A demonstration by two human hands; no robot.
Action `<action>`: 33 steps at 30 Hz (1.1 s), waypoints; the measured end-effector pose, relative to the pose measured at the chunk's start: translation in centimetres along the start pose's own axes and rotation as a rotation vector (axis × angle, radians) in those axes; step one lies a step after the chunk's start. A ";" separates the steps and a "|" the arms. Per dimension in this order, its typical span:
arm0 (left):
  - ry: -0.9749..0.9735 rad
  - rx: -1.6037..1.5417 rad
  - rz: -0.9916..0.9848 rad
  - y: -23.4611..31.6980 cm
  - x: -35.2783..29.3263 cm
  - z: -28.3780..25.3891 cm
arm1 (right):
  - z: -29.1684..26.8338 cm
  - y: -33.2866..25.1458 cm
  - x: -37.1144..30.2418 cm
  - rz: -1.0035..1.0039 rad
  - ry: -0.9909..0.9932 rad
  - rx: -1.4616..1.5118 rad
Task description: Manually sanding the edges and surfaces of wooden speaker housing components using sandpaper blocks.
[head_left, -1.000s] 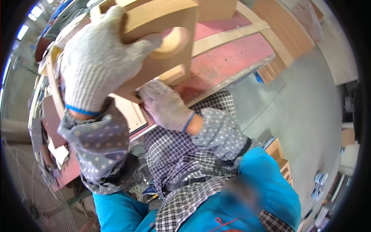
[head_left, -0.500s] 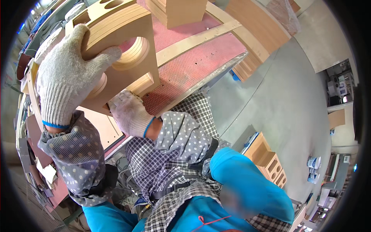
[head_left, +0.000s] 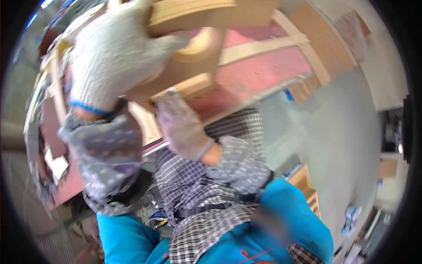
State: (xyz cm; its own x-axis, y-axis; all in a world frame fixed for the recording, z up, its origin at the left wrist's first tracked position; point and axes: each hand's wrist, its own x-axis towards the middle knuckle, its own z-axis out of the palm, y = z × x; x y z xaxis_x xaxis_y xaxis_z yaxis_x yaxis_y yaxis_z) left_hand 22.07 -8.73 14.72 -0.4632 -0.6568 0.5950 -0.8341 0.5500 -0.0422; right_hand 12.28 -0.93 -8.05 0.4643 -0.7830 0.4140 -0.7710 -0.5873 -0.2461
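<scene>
A light-brown wooden speaker cabinet (head_left: 195,67) with round cutouts and a rectangular slot (head_left: 191,87) stands tilted on the bench. My left hand (head_left: 116,57), in a white knit glove with a blue cuff, grips its upper left edge, thumb across the front face and fingers behind. At the lower left end of the slot, my gloved right hand (head_left: 182,125) has its fingers pressed together against the wood. Something small and pale shows at those fingertips, too blurred to name. Motion smears both hands and the cabinet.
Pink textured matting (head_left: 259,72) covers the bench, with a wooden strip (head_left: 259,49) across it. Another wooden box (head_left: 252,13) stands behind. Brown panels (head_left: 323,33) lie at the far right. An open wooden box (head_left: 302,181) sits on the grey floor (head_left: 288,127), near blurred containers (head_left: 351,220).
The whole view has shifted, so the bench and cabinet appear farther right. My right hand's fingertips have moved rightward along the slot's lower edge. My left hand keeps its grip on the cabinet.
</scene>
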 end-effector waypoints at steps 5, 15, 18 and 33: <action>-0.161 0.127 -0.042 0.8 0.6 -1.1 | -1.9 1.6 3.8 0.112 -0.334 0.004; -0.172 0.037 -0.279 3.3 0.2 -1.4 | -1.4 1.7 2.3 -0.038 0.002 -0.025; -0.163 -0.026 -0.200 1.8 -0.1 -1.3 | -1.0 1.8 3.7 0.084 -0.166 -0.005; -0.118 0.046 -0.238 2.7 -0.2 -2.0 | -1.3 1.3 1.7 -0.088 -0.005 -0.065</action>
State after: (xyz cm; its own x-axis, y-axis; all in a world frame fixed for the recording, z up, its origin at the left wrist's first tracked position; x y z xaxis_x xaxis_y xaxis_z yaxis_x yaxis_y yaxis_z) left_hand 20.44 -6.11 16.08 -0.2819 -0.8221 0.4947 -0.9352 0.3506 0.0497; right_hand 11.48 -2.71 -6.52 0.5338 -0.7300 0.4268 -0.7538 -0.6395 -0.1511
